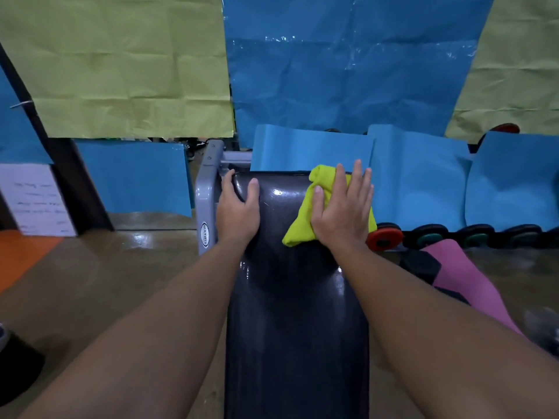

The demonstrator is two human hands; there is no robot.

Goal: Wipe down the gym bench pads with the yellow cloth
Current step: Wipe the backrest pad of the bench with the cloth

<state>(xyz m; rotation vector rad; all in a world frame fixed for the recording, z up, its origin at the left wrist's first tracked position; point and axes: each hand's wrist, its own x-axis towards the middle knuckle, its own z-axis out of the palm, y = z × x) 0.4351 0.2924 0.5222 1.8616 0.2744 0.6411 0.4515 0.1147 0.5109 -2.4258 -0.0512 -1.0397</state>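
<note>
A long black bench pad (pixel 295 313) runs away from me down the middle of the view, glossy and wet-looking. Its far end meets a grey metal frame (pixel 206 204). The yellow cloth (pixel 304 213) lies bunched on the far right part of the pad. My right hand (pixel 343 210) presses flat on the cloth, fingers spread. My left hand (pixel 237 208) grips the pad's far left edge, thumb on top and fingers wrapped around the side.
Blue and green paper sheets cover the wall and equipment ahead. A row of dumbbells (pixel 453 237) lines the floor at right, with a red-ended one (pixel 384 238) nearest the bench. A pink mat (pixel 472 282) lies to the right. Shiny brown floor spreads left.
</note>
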